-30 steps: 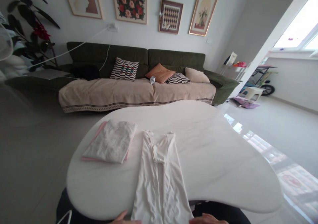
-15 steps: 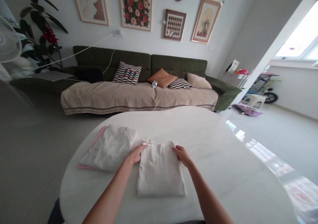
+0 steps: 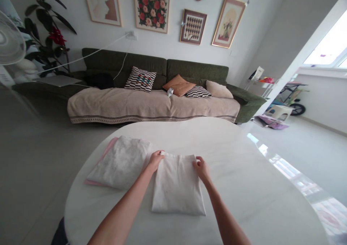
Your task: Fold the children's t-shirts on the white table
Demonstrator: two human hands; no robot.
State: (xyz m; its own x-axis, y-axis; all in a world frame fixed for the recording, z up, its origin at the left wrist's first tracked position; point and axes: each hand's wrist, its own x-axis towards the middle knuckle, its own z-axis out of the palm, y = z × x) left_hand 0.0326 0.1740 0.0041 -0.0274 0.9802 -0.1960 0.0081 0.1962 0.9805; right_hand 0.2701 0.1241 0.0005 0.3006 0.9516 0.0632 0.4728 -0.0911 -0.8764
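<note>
A white garment [image 3: 177, 185] lies folded in half on the white oval table [image 3: 244, 172], straight in front of me. My left hand [image 3: 155, 161] grips its far left corner with curled fingers. My right hand [image 3: 202, 168] pinches the far right corner the same way. Both forearms reach forward over the table. To the left of the garment sits a stack of folded clothes [image 3: 120, 161], a pale grey piece on top of a pink one, close to my left hand but apart from it.
Behind the table stands a dark green sofa [image 3: 162, 82] with a beige cover and several cushions. A plant [image 3: 48, 38] and a fan [image 3: 9, 42] are at the left. Framed pictures hang on the wall. A stool and clutter lie at the far right by the window.
A second ago the garment lay long, hanging over the near edge with my hands at its bottom. It has been folded in half, and both hands now hold its far corners.
</note>
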